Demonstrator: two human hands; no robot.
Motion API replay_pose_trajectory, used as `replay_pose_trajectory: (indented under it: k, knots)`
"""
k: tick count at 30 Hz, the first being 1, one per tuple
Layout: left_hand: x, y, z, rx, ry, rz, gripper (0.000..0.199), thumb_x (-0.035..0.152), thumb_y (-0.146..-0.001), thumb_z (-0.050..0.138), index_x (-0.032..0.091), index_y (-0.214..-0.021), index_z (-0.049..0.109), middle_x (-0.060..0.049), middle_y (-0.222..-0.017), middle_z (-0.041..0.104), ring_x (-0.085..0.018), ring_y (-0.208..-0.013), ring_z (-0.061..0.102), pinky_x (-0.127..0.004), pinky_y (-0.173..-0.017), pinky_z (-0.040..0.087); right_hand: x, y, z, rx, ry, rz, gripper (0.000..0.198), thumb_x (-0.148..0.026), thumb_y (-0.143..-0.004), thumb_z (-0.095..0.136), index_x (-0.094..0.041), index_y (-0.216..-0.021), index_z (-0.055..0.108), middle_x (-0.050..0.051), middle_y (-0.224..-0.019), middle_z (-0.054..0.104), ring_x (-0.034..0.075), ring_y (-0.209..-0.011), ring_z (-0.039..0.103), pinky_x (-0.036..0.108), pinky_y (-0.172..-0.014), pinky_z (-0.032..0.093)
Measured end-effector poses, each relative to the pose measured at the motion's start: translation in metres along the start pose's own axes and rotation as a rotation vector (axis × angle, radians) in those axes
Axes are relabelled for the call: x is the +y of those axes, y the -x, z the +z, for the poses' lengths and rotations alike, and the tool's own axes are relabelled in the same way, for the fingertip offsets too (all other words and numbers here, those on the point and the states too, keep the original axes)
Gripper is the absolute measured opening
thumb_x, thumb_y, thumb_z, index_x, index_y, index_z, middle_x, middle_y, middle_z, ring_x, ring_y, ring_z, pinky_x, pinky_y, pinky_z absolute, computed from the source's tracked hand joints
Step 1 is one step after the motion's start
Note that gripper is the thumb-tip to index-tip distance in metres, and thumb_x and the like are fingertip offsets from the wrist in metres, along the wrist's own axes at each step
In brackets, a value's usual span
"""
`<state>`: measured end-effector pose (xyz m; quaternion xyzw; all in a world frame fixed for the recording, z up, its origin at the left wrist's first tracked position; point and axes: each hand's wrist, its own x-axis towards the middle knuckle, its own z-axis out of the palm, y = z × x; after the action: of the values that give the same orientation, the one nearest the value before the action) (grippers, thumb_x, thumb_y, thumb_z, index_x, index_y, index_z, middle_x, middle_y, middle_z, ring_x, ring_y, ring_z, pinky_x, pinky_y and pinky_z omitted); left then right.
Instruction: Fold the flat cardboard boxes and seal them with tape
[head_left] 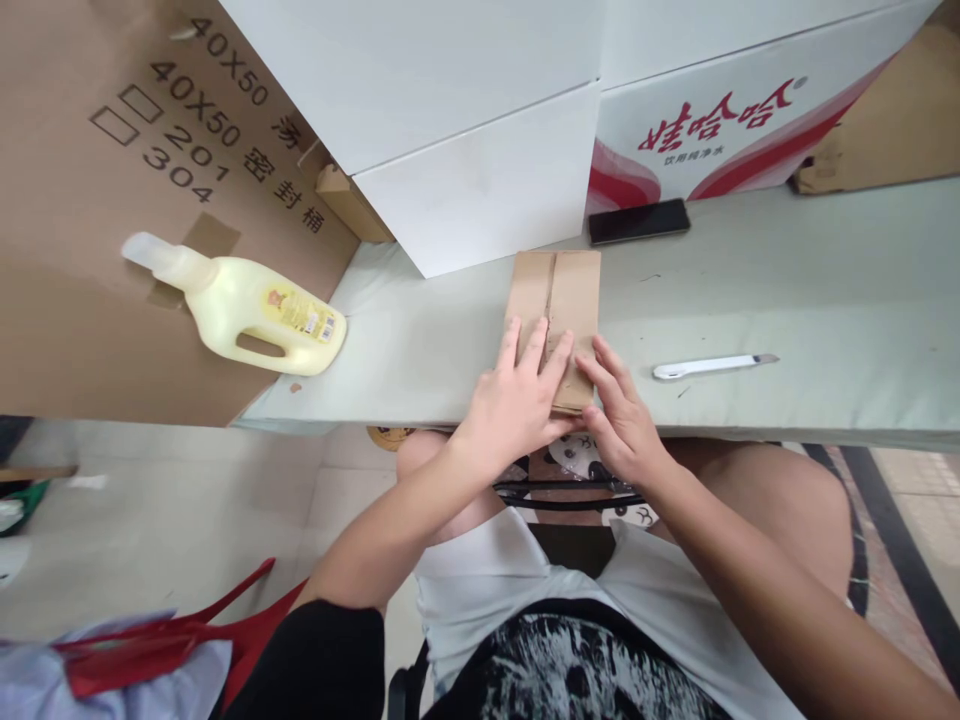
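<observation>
A small brown cardboard box [576, 300] lies on the cloth-covered table close to its front edge, a seam running along its top. My left hand [517, 395] rests flat on the box's near half with its fingers spread; the thumb reaches toward the near end. At the right near corner is my right hand [626, 415], fingers stretched and apart, fingertips touching the box's right side. To the right of it, a white-handled knife [709, 367] with a short blade lies on the cloth, apart from both hands.
Behind the box stand white cartons [487, 180], one with red print. A black phone [639, 222] lies against them. On the left, a pale yellow jug-shaped bottle [292, 310] stands before a large brown carton [90, 300]. The table edge [390, 422] runs just above my lap.
</observation>
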<state>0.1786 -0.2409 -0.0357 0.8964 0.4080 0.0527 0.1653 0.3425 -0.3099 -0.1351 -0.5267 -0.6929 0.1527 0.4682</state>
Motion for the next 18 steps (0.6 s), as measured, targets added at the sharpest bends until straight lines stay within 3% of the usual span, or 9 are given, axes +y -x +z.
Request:
replay_pose_trajectory:
  k: [4, 9, 12, 15, 18]
  knots:
    - [-0.001, 0.001, 0.002, 0.041, 0.000, -0.003, 0.092, 0.065, -0.081, 0.074, 0.021, -0.157, 0.046, -0.016, -0.169, 0.033, -0.045, -0.161, 0.015, -0.061, -0.125, 0.035, 0.008, 0.009, -0.001, 0.014, -0.036, 0.069, 0.056, -0.043, -0.106, 0.040, -0.035, -0.161, 0.031, 0.012, -0.172, 0.025, 0.030, -0.155, 0.037, 0.058, -0.119, 0.043]
    - [-0.030, 0.012, 0.006, 0.163, 0.073, -0.073, 0.109, 0.086, -0.074, 0.062, 0.020, -0.158, 0.043, -0.016, -0.168, 0.035, -0.043, -0.160, 0.019, -0.058, -0.127, 0.031, 0.027, 0.019, 0.000, 0.003, -0.141, 0.332, 0.056, -0.049, -0.105, 0.043, -0.026, -0.157, 0.041, 0.018, -0.163, 0.043, 0.031, -0.152, 0.042, 0.062, -0.119, 0.040]
    - [-0.051, 0.024, 0.014, 0.271, 0.235, -0.176, 0.115, 0.090, -0.075, 0.056, 0.017, -0.162, 0.034, -0.019, -0.169, 0.031, -0.039, -0.160, 0.022, -0.055, -0.130, 0.026, 0.031, 0.020, 0.005, -0.061, -0.270, 0.457, 0.059, -0.052, -0.104, 0.042, -0.025, -0.157, 0.043, 0.018, -0.157, 0.050, 0.032, -0.145, 0.051, 0.061, -0.117, 0.044]
    - [-0.065, 0.034, 0.028, 0.421, 0.461, -0.277, 0.111, 0.089, -0.080, 0.053, 0.018, -0.163, 0.031, -0.020, -0.169, 0.032, -0.034, -0.159, 0.029, -0.049, -0.130, 0.026, 0.021, 0.014, 0.010, -0.149, -0.412, 0.407, 0.061, -0.052, -0.105, 0.039, -0.025, -0.160, 0.038, 0.016, -0.160, 0.048, 0.029, -0.147, 0.050, 0.054, -0.119, 0.045]
    - [-0.064, 0.035, 0.042, 0.564, 0.667, -0.335, 0.103, 0.090, -0.080, 0.051, 0.020, -0.155, 0.044, -0.018, -0.164, 0.042, -0.030, -0.157, 0.035, -0.043, -0.130, 0.027, 0.004, 0.002, 0.012, -0.184, -0.466, 0.280, 0.065, -0.052, -0.106, 0.038, -0.026, -0.164, 0.026, 0.014, -0.166, 0.039, 0.026, -0.152, 0.042, 0.052, -0.124, 0.039]
